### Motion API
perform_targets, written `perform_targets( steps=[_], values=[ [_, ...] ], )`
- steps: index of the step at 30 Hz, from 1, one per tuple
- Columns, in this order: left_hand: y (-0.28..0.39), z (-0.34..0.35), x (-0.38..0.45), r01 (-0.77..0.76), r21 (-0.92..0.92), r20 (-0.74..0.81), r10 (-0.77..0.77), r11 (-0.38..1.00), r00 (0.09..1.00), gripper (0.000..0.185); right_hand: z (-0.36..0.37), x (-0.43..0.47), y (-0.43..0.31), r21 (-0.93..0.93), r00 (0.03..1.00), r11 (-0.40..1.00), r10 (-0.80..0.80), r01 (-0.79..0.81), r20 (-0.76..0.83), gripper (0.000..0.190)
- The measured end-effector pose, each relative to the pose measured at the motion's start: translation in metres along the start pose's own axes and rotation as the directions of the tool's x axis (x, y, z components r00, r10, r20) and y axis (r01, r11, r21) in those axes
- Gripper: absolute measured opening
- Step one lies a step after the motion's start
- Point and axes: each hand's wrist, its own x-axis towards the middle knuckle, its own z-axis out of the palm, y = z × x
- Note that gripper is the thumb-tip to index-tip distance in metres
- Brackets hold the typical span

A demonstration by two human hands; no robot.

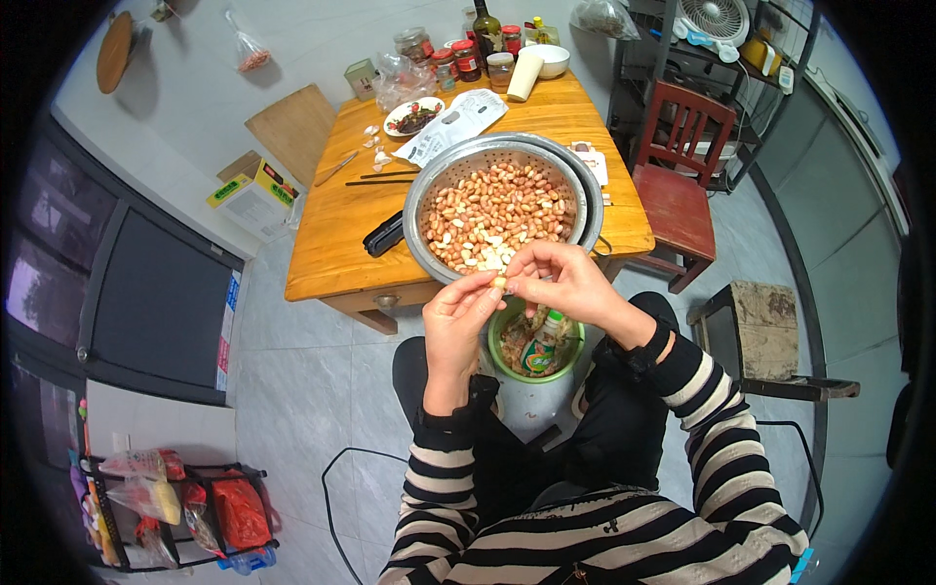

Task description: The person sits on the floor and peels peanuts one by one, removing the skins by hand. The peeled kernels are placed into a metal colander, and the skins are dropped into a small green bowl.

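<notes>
A pale, peeled peanut kernel (499,282) is pinched between the fingertips of my left hand (459,316) and my right hand (567,284), which meet at the near rim of a metal colander (417,212). Red-skinned peanuts (504,201) fill the colander, with several pale peeled ones (491,256) gathered at its near side. The colander rests in a second metal bowl (594,212) on the wooden table (329,252). Below my hands, between my legs, a green basin (504,363) on the floor holds scraps and a plastic bottle with a green cap (540,344).
Left of the colander lie a black case (384,234), dark chopsticks (380,178), a knife (336,168) and garlic pieces (382,156). Behind it are a plate of food (414,117), a white packet (457,124) and several jars (466,60). A red chair (673,212) and wooden stool (764,333) stand right.
</notes>
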Motion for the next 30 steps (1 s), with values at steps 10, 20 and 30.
perform_targets(
  steps=[10,20,30],
  values=[
    [-0.002,-0.002,0.0,0.078,-0.167,0.067,-0.068,0.983,0.995,0.024,-0.004,0.001,0.002,0.115,0.999,0.993,0.019,-0.025,0.05,0.009],
    [-0.005,-0.005,0.0,0.088,-0.188,0.086,-0.072,0.978,0.994,0.023,-0.005,0.0,-0.004,0.03,0.994,0.995,0.092,-0.094,0.056,0.012],
    [-0.005,-0.008,0.003,0.189,-0.289,0.177,-0.141,0.938,0.974,0.022,-0.007,-0.001,-0.005,0.077,0.996,0.994,0.075,-0.079,0.053,0.011]
  ],
)
